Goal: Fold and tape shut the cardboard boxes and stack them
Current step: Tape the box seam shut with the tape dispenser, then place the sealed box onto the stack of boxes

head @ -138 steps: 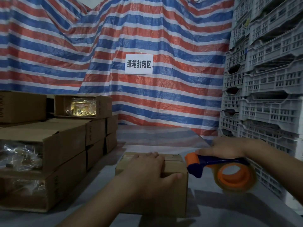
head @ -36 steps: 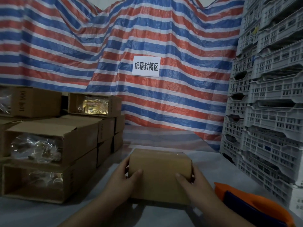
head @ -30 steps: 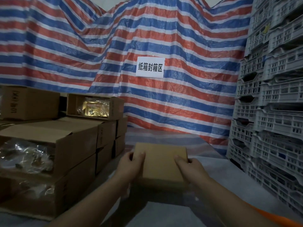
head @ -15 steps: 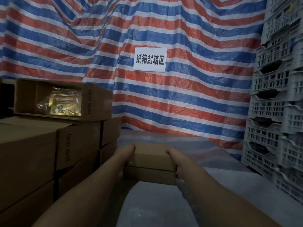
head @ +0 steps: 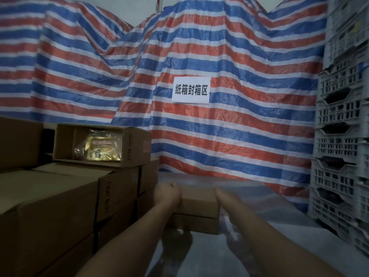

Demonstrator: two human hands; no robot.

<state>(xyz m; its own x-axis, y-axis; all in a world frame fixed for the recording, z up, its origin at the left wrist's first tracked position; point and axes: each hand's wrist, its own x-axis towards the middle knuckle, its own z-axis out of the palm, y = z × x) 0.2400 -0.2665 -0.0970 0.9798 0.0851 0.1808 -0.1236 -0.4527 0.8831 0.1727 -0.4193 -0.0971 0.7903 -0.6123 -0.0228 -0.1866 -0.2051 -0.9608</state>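
Note:
A small closed cardboard box [head: 198, 198] is held at arm's length over the grey table [head: 199, 254]. My left hand [head: 167, 193] grips its left end, with fingertips over the top edge. My right hand [head: 224, 196] holds its right end. Directly beneath lies a second brown box [head: 196, 223]; a dark seam separates the two, and I cannot tell whether they touch. The tape dispenser is out of view.
To the left, close to the held box, rises a stack of cardboard boxes [head: 60, 206]. On top of it is an open box [head: 99, 145] with a gold packet inside. White plastic crates [head: 339, 156] are piled on the right. A striped tarp [head: 219, 136] with a paper sign [head: 190, 90] hangs behind.
The tape dispenser left my right hand and dropped out of view. Both hands took the closed box and carried it forward, away from me, to above the other box near the stack.

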